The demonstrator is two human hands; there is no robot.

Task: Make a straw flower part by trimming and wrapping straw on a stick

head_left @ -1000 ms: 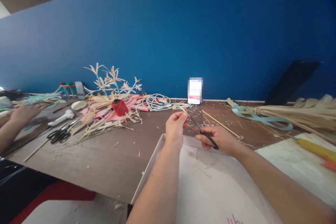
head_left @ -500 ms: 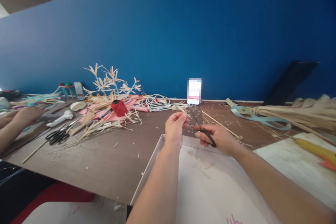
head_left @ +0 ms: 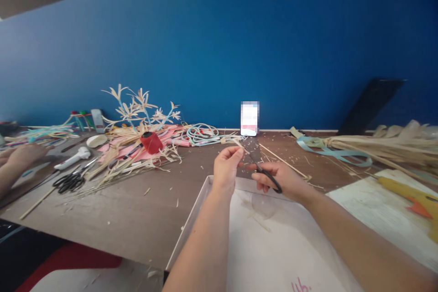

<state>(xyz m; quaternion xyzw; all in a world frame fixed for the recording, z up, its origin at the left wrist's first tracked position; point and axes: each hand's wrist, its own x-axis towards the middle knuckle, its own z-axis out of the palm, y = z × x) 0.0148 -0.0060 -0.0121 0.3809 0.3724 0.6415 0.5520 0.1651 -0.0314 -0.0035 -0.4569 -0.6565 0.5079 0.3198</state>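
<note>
My right hand (head_left: 273, 175) grips black-handled scissors (head_left: 270, 179), whose blades point up and left to the fingertips of my left hand. My left hand (head_left: 226, 166) is closed in a pinch on a thin pale fibre strip (head_left: 238, 143), only a small end of which shows above the fingers. Both hands are over the far rim of a white box lid (head_left: 294, 246) with a few pale scraps (head_left: 262, 223) in it.
At left stand pale fibre flowers (head_left: 137, 105) by a red thread spool (head_left: 151, 143). More scissors (head_left: 70, 181) and a white glue gun (head_left: 72, 159) lie near a co-worker's hand (head_left: 27, 155). A lit phone (head_left: 249, 118) leans on the blue wall. A yellow glue gun (head_left: 407, 194) and fibre bundle (head_left: 383, 146) are right.
The scissors' blades have swung up and left, nearer my left fingertips. The whole view has shifted slightly, so the table things appear a little further left.
</note>
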